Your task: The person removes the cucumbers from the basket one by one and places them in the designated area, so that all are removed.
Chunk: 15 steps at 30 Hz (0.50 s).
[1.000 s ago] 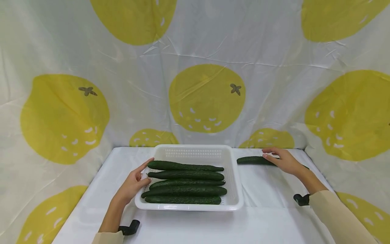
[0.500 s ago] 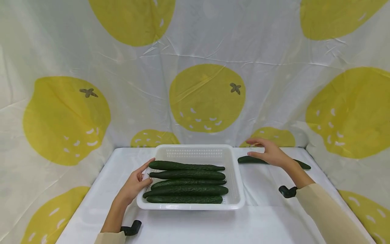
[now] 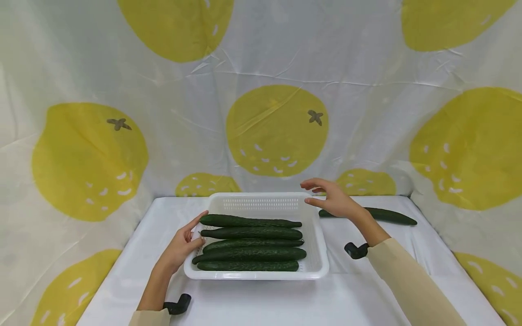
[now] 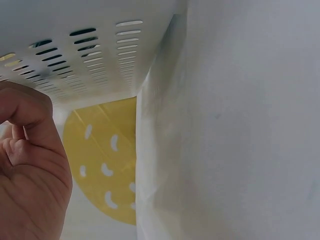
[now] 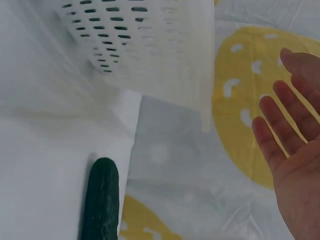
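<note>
A white plastic basket (image 3: 256,275) holds several long green cucumbers (image 3: 265,254) lying side by side. At its left side, my left hand (image 3: 179,248) grips the rim, with curled fingers showing beside the slotted wall in the left wrist view. Over the far right corner of the basket hovers my right hand (image 3: 332,199), fingers spread and holding nothing. One more cucumber (image 3: 391,216) lies on the table right of the basket, partly hidden behind the right hand and wrist. The right wrist view shows that hand (image 5: 297,145) apart from the basket wall.
A white cloth covers the table (image 3: 261,303). Curtains with a yellow lemon print (image 3: 277,131) rise close behind it and along both sides. Each wrist carries a black camera mount (image 3: 178,304).
My right hand has left the lone cucumber and moved left to the basket's far right corner, uncovering the cucumber's right part. The left hand stays on the basket.
</note>
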Tool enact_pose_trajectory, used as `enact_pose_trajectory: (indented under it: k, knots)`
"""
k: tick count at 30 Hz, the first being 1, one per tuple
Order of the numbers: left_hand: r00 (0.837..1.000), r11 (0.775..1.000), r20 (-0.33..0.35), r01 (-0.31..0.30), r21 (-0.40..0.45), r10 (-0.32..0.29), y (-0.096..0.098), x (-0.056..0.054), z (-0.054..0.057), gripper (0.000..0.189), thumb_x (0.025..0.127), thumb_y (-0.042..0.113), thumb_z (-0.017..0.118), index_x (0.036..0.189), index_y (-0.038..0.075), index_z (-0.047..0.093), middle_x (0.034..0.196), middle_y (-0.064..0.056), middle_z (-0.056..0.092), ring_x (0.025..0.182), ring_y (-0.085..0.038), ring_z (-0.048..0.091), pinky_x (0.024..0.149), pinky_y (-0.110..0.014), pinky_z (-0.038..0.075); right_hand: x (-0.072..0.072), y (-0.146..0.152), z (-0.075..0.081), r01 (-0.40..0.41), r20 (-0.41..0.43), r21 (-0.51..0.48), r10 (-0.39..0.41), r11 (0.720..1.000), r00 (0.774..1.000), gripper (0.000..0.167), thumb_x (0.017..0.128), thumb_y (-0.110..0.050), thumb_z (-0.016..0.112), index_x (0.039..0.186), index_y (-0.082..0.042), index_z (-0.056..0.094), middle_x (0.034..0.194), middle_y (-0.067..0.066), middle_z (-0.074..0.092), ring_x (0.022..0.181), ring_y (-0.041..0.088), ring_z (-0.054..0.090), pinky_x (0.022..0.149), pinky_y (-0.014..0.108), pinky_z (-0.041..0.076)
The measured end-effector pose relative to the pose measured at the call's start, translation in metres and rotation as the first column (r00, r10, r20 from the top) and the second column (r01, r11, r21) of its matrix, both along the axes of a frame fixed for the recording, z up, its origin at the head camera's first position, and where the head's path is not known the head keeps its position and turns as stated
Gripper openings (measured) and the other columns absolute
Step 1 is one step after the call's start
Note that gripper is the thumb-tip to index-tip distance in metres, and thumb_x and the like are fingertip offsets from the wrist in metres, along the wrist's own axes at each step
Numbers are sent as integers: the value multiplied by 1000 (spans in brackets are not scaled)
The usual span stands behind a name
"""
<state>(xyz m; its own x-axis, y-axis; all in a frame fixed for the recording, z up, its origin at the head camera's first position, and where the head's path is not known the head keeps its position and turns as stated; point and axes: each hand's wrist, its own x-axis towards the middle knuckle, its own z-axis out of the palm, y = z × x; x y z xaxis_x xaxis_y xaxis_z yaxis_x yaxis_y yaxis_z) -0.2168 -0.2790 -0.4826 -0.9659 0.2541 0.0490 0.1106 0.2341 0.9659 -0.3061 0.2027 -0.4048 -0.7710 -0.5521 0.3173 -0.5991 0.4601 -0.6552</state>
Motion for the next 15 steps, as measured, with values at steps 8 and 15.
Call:
enact_pose_trajectory:
  k: [8,15]
  knots:
    - [1000,1000,7,-12,-19,12,-1,-2,1,80,91,-3,63,162,19,34,57,8,40,48,-3,38,47,-23,39,-1,-43,20,-74,24,-21,74,997,997,51,95,-22,74,142,-9,58,138,12,63,129,30,59,108,49,48]
    - [999,999,19,-39,-36,39,1,-1,1,80,91,-2,64,162,21,36,58,7,40,49,-3,38,48,-23,39,-1,-79,30,-117,45,-3,117,993,992,48,96,-23,73,141,-10,59,138,10,64,129,30,60,108,47,49]
